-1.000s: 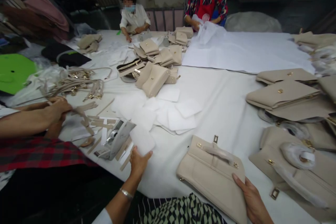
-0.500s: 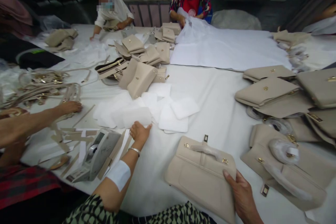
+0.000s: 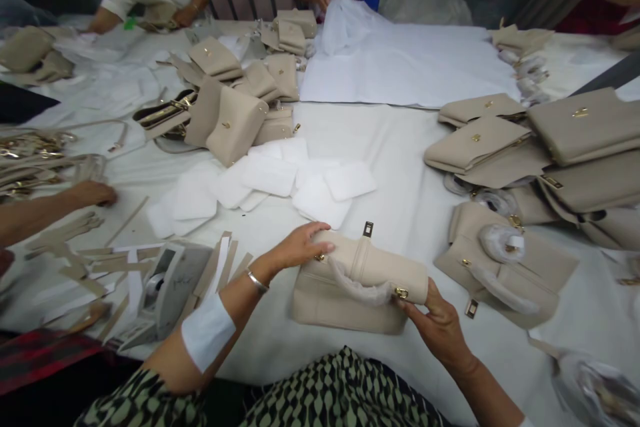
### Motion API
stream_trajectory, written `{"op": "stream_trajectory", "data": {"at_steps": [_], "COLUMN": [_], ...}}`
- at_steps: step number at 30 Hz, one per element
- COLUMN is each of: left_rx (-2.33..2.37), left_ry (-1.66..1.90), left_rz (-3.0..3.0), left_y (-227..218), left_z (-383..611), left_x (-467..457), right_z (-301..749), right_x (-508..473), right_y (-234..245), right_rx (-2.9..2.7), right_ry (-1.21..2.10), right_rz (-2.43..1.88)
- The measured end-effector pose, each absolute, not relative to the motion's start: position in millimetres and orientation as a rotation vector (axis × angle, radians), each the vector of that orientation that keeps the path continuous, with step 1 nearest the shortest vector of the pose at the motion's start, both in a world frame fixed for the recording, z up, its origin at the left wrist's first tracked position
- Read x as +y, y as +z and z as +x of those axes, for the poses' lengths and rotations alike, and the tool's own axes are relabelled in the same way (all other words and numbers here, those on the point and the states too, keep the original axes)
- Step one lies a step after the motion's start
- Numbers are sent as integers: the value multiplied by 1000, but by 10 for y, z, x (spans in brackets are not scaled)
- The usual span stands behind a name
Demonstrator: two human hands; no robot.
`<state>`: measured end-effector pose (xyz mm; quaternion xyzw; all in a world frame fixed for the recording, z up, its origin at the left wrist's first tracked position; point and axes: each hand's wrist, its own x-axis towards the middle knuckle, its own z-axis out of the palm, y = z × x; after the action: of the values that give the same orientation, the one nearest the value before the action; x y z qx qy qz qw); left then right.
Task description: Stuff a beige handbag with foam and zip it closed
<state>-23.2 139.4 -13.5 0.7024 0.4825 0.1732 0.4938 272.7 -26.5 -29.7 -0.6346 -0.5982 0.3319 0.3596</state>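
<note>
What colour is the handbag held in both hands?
Beige leather handbag with gold clasps, clearest in the head view.

A beige leather handbag [image 3: 350, 287] lies on the white table near the front edge, flap up, its top handle wrapped in white tissue, with gold clasps showing

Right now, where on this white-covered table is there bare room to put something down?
The widest bare patch of the white tablecloth lies between the white foam pads and the stacked beige leather handbags. The near left is crowded with beige strips and a grey tape dispenser.
</note>
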Motion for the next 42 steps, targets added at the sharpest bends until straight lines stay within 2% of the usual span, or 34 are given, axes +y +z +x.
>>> {"op": "stream_trajectory", "data": {"at_steps": [3,5,12,17,21,28,32,37,42], "left_rx": [1168,1210,908,825,861,1012,1217,1380,1200], "left_ry": [597,736,870,963,867,299,66,70,81], "left_rz": [1591,1587,2399,2696,2839,2782,2581,2503,2562], "left_y": [-14,108,368,202,-78,-689,-591,-343,-25], "left_z": [-166,-227,-479,-471,-497,-372,-229,-316,-207], "left_x": [998,816,81,-408,-661,-937,-950,-809,-563], "right_z": [2758,2790,2928,2859,2702,2584,2589,2577,2489], "right_x": [-398,-452,-432,-296,-176,-261,-387,-364,-336], "right_y": [-319,-306,-123,-12,-33,-220,-281,-369,-479], "right_rx": [-1711,-1732,-1349,-1421,-1686,-2024,-2046,-1977,-1932], "right_ry": [678,720,1504,1615,1433,1058,897,766,561], "right_rz": [-1557,-1542,-1524,-1520,-1533,-1636,-1640,-1729,-1740]}}
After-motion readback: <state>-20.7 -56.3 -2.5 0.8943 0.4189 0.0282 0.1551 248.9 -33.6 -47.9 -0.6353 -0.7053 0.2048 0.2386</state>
